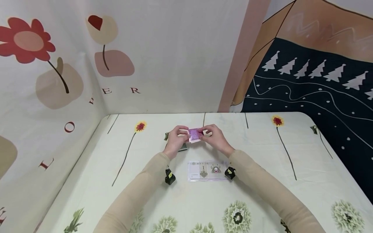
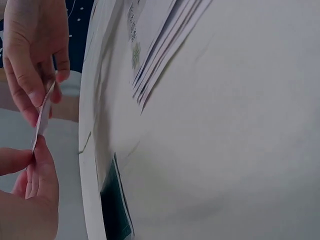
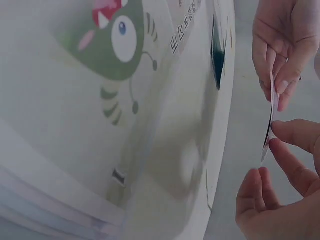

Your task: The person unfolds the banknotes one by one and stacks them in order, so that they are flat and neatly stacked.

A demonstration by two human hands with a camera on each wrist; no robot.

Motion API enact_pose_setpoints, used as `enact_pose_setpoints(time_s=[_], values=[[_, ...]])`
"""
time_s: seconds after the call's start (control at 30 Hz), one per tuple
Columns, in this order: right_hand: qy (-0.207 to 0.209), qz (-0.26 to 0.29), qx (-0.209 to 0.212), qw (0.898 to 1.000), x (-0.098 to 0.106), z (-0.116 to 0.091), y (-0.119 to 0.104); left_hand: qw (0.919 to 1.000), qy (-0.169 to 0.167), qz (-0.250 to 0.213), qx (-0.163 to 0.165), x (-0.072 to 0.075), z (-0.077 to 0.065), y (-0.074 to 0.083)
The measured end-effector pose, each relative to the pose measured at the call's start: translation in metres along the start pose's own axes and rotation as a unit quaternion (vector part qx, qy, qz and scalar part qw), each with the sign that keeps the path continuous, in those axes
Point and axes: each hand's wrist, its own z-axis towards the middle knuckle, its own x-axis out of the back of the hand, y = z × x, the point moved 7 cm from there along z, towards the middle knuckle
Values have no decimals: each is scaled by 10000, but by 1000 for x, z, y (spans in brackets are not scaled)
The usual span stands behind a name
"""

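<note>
A small purple card [image 1: 194, 135] is held up over the far half of the table, between both hands. My left hand [image 1: 174, 140] pinches its left edge between thumb and fingers. On the opposite edge, the thumb and a finger of my right hand [image 1: 217, 139] pinch it too. Seen edge-on in the left wrist view, the card [image 2: 43, 117] looks thin and slightly bent. Below the left hand lies a dark green card [image 1: 183, 148], partly hidden by that hand. Nearer on the table is a stack of printed sheets [image 1: 193, 176], with a cartoon figure and a "1".
The table [image 1: 105, 200] wears a pale cloth printed with flowers. Its far edge meets a white curtain [image 1: 175, 64], and a dark tree-patterned cloth [image 1: 291, 84] hangs at the right. Black wrist cameras sit on both sleeves, the right one [image 1: 230, 172] overlapping the sheets.
</note>
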Motion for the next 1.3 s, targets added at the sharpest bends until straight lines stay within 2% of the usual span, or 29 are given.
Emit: enact_pose_setpoints(time_s=[0.23,0.37,0.67,0.97,1.13,1.3], values=[[158,-345,748,9965,1,-8,-15,9995,24,-31,-324,-8,-4,4],[74,-241,852,9960,-2,-11,-19,9991,20,-57,-431,-13,-6,5],[152,177,657,9976,-2,-15,-18,9985,-42,-193,-506,-24,-9,12],[-79,458,426,9980,-1,-17,-16,9979,-142,-447,-452,-28,-11,13],[-159,759,452,9960,1,-20,-12,9973,-201,-510,-497,-30,-13,13],[-124,1145,469,9922,8,-24,-7,9974,-25,-443,-565,-24,-14,15]])
